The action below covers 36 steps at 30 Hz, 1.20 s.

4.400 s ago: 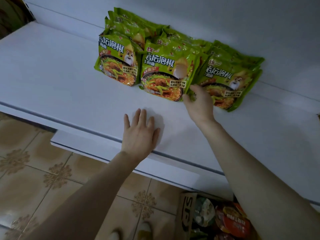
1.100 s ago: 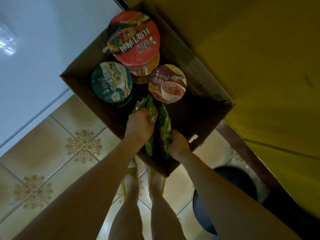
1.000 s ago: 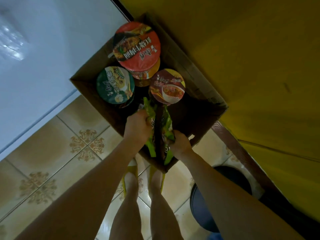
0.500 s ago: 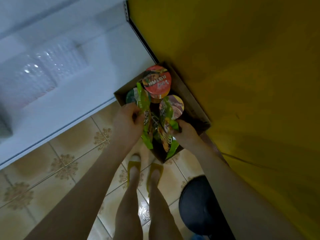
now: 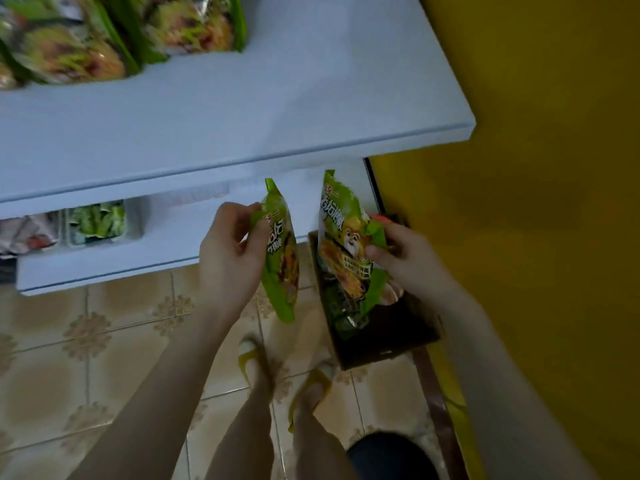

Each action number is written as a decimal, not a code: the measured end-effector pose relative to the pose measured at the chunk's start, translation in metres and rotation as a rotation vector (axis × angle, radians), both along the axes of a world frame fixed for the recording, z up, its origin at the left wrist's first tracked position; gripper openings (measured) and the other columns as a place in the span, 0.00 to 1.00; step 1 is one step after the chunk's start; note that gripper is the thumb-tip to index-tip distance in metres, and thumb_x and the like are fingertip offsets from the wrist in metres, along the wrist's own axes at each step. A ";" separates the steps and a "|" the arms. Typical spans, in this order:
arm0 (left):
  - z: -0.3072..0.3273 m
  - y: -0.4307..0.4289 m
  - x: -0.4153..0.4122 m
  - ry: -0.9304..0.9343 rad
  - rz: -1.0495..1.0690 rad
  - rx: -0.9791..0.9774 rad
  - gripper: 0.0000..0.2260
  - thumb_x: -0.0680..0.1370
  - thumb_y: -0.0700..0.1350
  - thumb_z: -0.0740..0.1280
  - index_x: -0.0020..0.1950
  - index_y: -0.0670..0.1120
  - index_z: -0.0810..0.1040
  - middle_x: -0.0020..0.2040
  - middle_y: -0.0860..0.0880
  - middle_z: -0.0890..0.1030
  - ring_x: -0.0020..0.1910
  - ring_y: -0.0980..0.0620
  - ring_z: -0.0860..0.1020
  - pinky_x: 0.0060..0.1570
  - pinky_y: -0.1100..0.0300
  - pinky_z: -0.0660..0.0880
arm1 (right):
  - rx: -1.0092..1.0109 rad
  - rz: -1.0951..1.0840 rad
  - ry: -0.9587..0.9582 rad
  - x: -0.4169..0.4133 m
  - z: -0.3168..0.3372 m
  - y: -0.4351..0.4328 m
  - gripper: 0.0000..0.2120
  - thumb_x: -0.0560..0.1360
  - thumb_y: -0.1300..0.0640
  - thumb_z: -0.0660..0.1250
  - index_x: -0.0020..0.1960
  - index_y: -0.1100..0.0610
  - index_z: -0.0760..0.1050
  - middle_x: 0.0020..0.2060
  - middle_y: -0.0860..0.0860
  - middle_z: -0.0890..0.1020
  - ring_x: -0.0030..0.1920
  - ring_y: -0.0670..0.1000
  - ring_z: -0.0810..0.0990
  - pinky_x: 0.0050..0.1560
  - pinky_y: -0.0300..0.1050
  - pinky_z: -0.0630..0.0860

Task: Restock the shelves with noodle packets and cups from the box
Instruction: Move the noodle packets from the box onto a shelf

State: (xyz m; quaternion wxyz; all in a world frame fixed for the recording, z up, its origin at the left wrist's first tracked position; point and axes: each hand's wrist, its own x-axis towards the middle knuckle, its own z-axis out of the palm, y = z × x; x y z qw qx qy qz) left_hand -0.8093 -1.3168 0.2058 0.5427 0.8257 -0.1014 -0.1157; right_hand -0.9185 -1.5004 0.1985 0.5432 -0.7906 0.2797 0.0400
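My left hand (image 5: 231, 252) grips a green noodle packet (image 5: 281, 258) by its left edge, held upright on its side. My right hand (image 5: 407, 256) pinches a second green noodle packet (image 5: 341, 244) at its right edge, its printed front facing me. Both packets hang in the air below the front edge of the white upper shelf (image 5: 242, 109). Several green noodle packets (image 5: 104, 36) lie at the shelf's back left. The brown cardboard box (image 5: 388, 334) sits on the floor under my right hand, partly hidden by the packet.
A lower white shelf (image 5: 166, 244) holds a clear tray of packets (image 5: 97, 221) at the left. A yellow wall (image 5: 536, 168) runs close along the right. My feet in yellow slippers (image 5: 252, 362) stand on the tiled floor (image 5: 86, 358).
Both hands have lifted the two green packets out of the box and up toward the upper shelf. My view has swung up from the box to the shelves.
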 end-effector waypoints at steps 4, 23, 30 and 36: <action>0.028 0.040 0.027 -0.125 0.134 0.009 0.04 0.79 0.41 0.62 0.46 0.46 0.67 0.36 0.55 0.73 0.36 0.56 0.73 0.37 0.62 0.69 | -0.012 0.092 -0.041 0.050 0.036 0.019 0.07 0.76 0.62 0.64 0.52 0.52 0.73 0.42 0.40 0.77 0.42 0.33 0.74 0.36 0.20 0.68; 0.080 0.169 0.152 -0.270 0.550 -0.046 0.04 0.79 0.42 0.59 0.49 0.44 0.65 0.39 0.54 0.71 0.41 0.48 0.73 0.42 0.49 0.72 | -0.111 0.048 -0.242 0.269 0.054 0.102 0.08 0.78 0.65 0.58 0.51 0.63 0.76 0.46 0.57 0.79 0.46 0.50 0.74 0.42 0.40 0.71; 0.073 0.156 0.169 -0.248 0.701 -0.055 0.07 0.77 0.48 0.59 0.48 0.45 0.65 0.39 0.56 0.70 0.42 0.48 0.72 0.42 0.49 0.72 | 0.131 0.006 -0.194 0.315 0.026 0.081 0.10 0.79 0.64 0.58 0.53 0.54 0.75 0.48 0.52 0.79 0.53 0.52 0.77 0.52 0.43 0.76; 0.063 0.132 0.168 -0.230 0.753 -0.048 0.04 0.80 0.42 0.60 0.47 0.45 0.65 0.37 0.56 0.69 0.40 0.48 0.70 0.40 0.50 0.70 | 0.270 0.023 -0.066 0.327 0.025 0.061 0.12 0.77 0.63 0.59 0.55 0.49 0.74 0.47 0.49 0.80 0.47 0.49 0.79 0.45 0.45 0.77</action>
